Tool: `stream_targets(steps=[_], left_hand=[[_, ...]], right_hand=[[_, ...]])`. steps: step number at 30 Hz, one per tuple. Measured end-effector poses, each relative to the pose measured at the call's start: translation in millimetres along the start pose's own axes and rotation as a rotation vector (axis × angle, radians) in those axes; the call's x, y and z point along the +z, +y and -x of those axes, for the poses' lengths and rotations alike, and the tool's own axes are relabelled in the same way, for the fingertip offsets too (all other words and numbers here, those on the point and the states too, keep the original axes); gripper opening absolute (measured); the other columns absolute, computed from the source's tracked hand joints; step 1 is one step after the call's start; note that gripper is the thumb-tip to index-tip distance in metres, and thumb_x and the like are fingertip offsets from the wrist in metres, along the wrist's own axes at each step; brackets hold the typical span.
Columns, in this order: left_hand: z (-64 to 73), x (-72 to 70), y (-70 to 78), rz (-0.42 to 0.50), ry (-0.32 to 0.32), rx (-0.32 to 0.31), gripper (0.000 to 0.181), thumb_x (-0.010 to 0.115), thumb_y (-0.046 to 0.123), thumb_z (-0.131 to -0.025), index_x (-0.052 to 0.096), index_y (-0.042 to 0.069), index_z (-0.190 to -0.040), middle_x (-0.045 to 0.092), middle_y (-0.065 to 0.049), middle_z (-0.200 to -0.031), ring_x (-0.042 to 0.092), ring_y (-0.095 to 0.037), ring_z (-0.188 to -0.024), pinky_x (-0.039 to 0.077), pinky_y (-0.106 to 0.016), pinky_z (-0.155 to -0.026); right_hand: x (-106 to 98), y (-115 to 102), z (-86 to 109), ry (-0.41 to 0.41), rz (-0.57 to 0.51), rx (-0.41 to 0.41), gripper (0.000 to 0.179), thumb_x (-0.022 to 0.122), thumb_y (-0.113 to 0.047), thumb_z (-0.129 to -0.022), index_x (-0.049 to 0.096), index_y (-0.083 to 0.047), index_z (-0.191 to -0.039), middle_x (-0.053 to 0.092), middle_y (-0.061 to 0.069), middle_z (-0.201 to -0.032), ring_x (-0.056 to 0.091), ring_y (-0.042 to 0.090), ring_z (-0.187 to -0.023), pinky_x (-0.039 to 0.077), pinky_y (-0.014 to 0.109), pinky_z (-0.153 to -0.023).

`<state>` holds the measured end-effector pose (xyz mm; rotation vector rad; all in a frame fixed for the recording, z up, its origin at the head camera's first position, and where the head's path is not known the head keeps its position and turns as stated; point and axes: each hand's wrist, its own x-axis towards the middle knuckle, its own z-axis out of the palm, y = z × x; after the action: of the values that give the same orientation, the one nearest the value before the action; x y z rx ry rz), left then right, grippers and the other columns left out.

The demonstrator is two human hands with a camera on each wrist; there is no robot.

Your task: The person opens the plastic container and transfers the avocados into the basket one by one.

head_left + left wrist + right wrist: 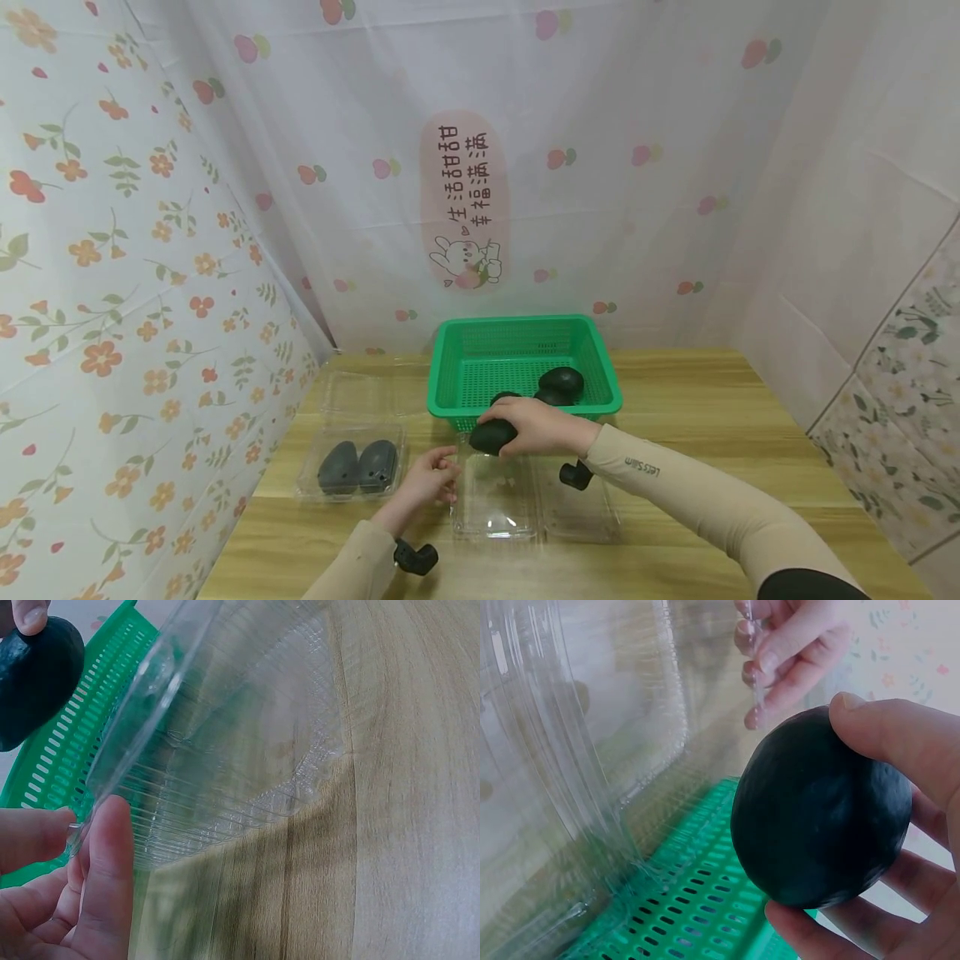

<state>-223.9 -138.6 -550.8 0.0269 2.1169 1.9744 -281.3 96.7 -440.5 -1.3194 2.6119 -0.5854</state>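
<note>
One dark avocado (pixel 491 437) sits in the right hand (pixel 536 423), fingers and thumb curled round it, above the far end of an open clear clamshell (pixel 495 500), near the green basket (pixel 456 412). The left hand (pixel 433 477) pinches the clamshell's rim. Loading seems underway; lowering the fruit in gently looks called for.

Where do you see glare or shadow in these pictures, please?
Head view: bright glint on the empty clear box; left wrist view: shadow on the table alongside it; right wrist view: pale streaks on the box, faint sheen on the dark fruit.
</note>
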Motion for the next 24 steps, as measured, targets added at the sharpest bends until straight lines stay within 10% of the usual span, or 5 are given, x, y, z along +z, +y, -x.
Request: stream_targets(steps=[24], left_hand=[[0.1, -0.4, 0.8, 0.007, -0.006, 0.017, 0.049, 0.054, -0.003, -0.094, 0.035, -0.018, -0.137, 0.052, -0.005, -0.084, 0.054, -0.011, -0.06, 0.054, -0.025, -0.052]], right_hand=[[-22, 9, -4.5, 0.032, 0.008, 0.012, 0.054, 0.075, -0.027, -0.084, 0.057, -0.019, -0.134, 0.054, 0.0, -0.132, 0.054, 0.017, -0.113, 0.049, 0.034, -0.086]])
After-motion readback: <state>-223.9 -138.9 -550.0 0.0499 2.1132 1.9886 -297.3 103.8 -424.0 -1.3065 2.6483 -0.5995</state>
